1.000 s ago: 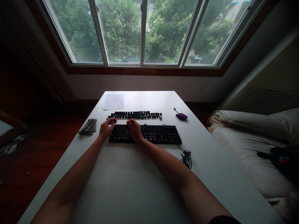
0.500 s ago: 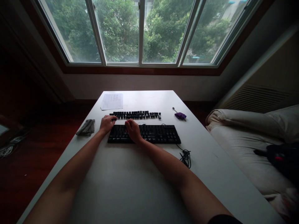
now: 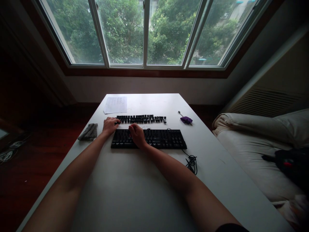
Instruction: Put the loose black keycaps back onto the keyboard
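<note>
A black keyboard (image 3: pixel 166 138) lies across the white table. Behind it, rows of loose black keycaps (image 3: pixel 145 119) are laid out. My left hand (image 3: pixel 110 125) is at the left end of these rows, its fingertips closed on a small black keycap (image 3: pixel 117 122). Over the left-middle part of the keyboard, my right hand (image 3: pixel 137 133) is closed, fingers curled and pressed together; whatever they may hold is too small or hidden to make out. The keys under that hand are covered from sight.
A grey cloth (image 3: pixel 88 132) lies left of the keyboard. Printed paper (image 3: pixel 116 105) rests at the far left of the table (image 3: pixel 135 183). To the right are a brush (image 3: pixel 181 113) by a purple item (image 3: pixel 186 120), and a coiled black cable (image 3: pixel 192 163). A sofa (image 3: pixel 251 148) stands at the right.
My left hand has shifted very slightly to the left beside the keycaps. My right hand has barely moved over the keyboard.
</note>
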`<action>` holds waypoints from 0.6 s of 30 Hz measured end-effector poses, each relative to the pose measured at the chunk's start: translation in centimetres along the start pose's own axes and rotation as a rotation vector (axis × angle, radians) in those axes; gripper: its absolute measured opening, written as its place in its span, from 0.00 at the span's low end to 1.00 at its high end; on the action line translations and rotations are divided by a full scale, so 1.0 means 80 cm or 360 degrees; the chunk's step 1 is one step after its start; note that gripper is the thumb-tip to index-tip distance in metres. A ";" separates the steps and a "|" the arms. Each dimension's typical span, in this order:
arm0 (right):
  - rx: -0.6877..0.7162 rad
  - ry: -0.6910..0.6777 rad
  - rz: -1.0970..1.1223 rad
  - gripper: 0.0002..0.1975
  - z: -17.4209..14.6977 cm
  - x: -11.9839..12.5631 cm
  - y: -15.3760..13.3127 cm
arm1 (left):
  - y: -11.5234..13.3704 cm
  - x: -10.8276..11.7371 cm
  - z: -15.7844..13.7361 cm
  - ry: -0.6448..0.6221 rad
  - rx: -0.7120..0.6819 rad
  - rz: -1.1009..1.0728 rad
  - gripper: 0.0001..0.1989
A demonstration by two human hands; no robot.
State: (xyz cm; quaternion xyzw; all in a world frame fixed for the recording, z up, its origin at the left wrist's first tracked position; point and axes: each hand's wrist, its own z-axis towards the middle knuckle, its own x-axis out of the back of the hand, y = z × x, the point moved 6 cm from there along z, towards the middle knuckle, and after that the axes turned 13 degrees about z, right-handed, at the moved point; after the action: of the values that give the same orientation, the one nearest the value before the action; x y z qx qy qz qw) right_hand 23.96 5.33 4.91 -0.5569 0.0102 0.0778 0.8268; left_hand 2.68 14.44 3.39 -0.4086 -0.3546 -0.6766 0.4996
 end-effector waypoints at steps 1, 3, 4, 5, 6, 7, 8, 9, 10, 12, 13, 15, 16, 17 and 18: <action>0.0002 0.0002 -0.0002 0.18 0.000 0.000 0.000 | -0.001 -0.001 0.000 -0.0005 0.0017 -0.0002 0.11; 0.0002 0.0006 -0.0002 0.18 0.000 0.000 0.000 | -0.004 -0.003 0.001 -0.0015 0.0041 -0.0003 0.11; 0.0000 0.0007 -0.0001 0.18 0.000 0.000 0.000 | -0.004 -0.004 0.001 -0.0019 0.0045 0.0000 0.11; -0.0003 0.0006 -0.0001 0.18 0.000 0.000 0.000 | -0.004 -0.005 0.001 -0.0024 0.0045 0.0005 0.11; -0.0006 0.0004 -0.0002 0.18 0.000 0.000 0.000 | -0.004 -0.005 0.001 -0.0030 0.0042 0.0013 0.11; -0.0007 0.0000 -0.0003 0.18 0.000 -0.001 0.000 | -0.004 -0.006 0.001 -0.0037 0.0039 0.0022 0.11; -0.0007 -0.0002 -0.0005 0.18 0.000 -0.001 0.000 | -0.004 -0.006 0.002 -0.0045 0.0036 0.0032 0.11; -0.0006 -0.0002 -0.0007 0.18 0.000 -0.001 -0.001 | -0.004 -0.006 0.002 -0.0053 0.0032 0.0041 0.12; -0.0006 0.0000 -0.0007 0.18 0.000 -0.001 -0.001 | -0.004 -0.006 0.002 -0.0060 0.0028 0.0046 0.12; -0.0005 0.0000 -0.0006 0.18 0.000 0.000 -0.001 | -0.003 -0.005 0.003 -0.0068 0.0015 0.0048 0.12; -0.0003 -0.0001 -0.0005 0.18 0.000 0.000 -0.001 | -0.003 -0.005 0.003 -0.0069 0.0011 0.0047 0.12; 0.0003 -0.0006 -0.0003 0.18 0.000 -0.001 -0.002 | -0.003 -0.004 0.003 -0.0070 0.0013 0.0047 0.13; 0.0006 -0.0006 -0.0005 0.18 0.000 0.000 -0.002 | -0.003 -0.004 0.003 -0.0067 0.0018 0.0046 0.13; 0.0006 -0.0006 -0.0008 0.18 0.000 0.000 -0.002 | -0.003 -0.003 0.003 -0.0063 0.0020 0.0044 0.13; 0.0003 -0.0003 -0.0012 0.18 0.000 0.000 -0.003 | -0.003 -0.002 0.003 -0.0055 0.0019 0.0040 0.12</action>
State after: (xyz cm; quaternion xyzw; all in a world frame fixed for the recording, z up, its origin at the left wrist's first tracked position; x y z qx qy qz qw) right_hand 23.98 5.25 5.11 -0.5560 0.0073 0.0753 0.8277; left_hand 2.56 14.78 3.30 -0.4218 -0.3619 -0.6609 0.5043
